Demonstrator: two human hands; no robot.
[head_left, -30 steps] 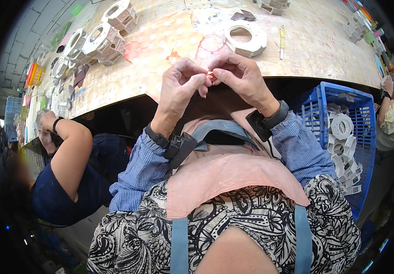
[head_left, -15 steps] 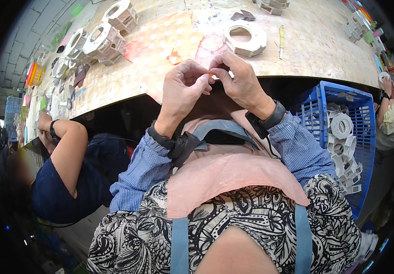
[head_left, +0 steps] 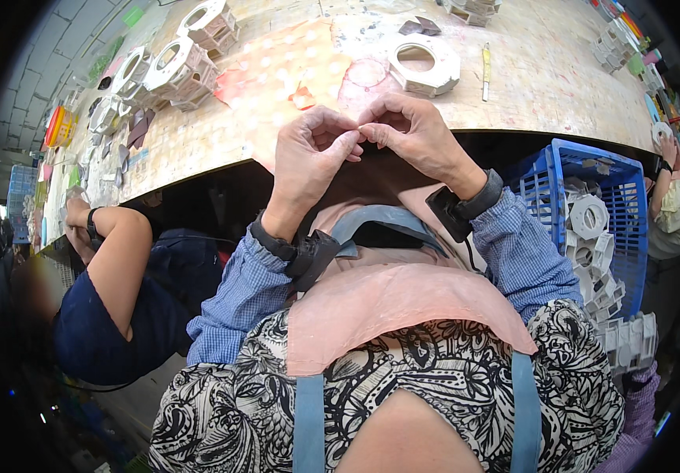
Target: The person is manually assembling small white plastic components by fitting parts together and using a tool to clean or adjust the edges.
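Over the table's near edge, my left hand [head_left: 312,154] and my right hand [head_left: 415,138] meet fingertip to fingertip, each closed in a pinch. Whatever lies between the fingertips is too small and hidden to name. A torn orange scrap [head_left: 302,98] rests just beyond my left hand, on an orange sheet with pale dots [head_left: 277,63]. Past my right hand lies a white octagonal frame with a round opening [head_left: 435,76], a pinkish stained patch of sheet [head_left: 364,79] beside it.
More white frames [head_left: 182,75] stand on the worn table [head_left: 529,94] at left. A yellow knife-like tool [head_left: 486,71] lies at right. A blue crate [head_left: 632,213] holds several white pieces. Co-workers sit at left [head_left: 119,292] and far right. A purple sleeve [head_left: 640,410] shows at lower right.
My hands have shifted slightly left and my right wrist has turned outward. The orange bit seen between my fingertips is out of sight. White pieces and a purple sleeve have appeared by the crate.
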